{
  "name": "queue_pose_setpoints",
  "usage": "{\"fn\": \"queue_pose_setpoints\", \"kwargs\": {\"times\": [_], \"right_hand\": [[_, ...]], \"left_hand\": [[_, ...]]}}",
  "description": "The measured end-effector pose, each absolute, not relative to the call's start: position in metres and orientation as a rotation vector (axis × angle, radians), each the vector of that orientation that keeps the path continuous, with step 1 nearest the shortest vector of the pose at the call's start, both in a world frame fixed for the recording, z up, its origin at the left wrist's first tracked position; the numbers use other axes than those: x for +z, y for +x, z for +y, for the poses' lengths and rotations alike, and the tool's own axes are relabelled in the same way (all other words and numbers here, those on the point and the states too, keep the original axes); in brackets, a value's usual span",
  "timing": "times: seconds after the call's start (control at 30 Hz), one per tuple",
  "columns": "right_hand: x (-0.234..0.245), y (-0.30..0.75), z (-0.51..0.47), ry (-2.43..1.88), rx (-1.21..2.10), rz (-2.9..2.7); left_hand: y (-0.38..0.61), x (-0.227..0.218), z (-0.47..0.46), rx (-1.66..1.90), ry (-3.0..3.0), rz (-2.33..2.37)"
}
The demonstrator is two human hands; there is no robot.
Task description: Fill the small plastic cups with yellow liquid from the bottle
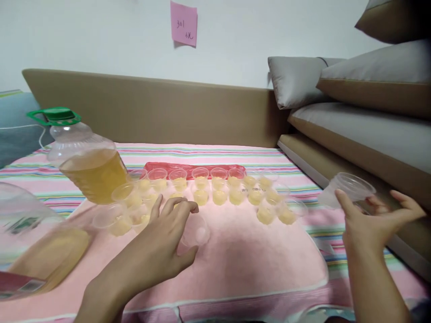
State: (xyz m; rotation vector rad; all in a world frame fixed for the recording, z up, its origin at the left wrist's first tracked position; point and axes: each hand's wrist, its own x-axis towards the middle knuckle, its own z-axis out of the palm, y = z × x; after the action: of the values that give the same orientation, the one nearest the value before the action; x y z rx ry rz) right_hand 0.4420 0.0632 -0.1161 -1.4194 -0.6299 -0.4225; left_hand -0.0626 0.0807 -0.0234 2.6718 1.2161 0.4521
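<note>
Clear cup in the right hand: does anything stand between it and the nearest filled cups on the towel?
Nothing visible does. The right hand holds the clear cup beyond the pink towel's right edge; only bare striped cloth lies between it and the filled cups. The left hand grips an empty cup farther left.

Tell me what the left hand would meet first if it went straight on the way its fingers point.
The empty cup that the left hand grips; past it, probably the filled cups, though depth is unclear.

Open room on the bare pink towel (256, 255) before the rows of cups (218, 188); 2 bottles (90, 166) block the left, the sofa (370, 134) hems the right
</note>
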Motion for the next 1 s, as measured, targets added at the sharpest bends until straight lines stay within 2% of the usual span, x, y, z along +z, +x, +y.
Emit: {"fn": "queue_pose_setpoints", "kwargs": {"times": [0.63,1.0], "right_hand": [[-0.156,0.445,0.093,-1.667,-0.146,-0.591],[-0.167,0.451,0.091,-1.772,-0.105,-0.54]], "left_hand": [[-0.043,-0.034,0.085,0.431,2.796,1.178],[-0.049,-0.028,0.088,0.502,2.756,1.145]]}}
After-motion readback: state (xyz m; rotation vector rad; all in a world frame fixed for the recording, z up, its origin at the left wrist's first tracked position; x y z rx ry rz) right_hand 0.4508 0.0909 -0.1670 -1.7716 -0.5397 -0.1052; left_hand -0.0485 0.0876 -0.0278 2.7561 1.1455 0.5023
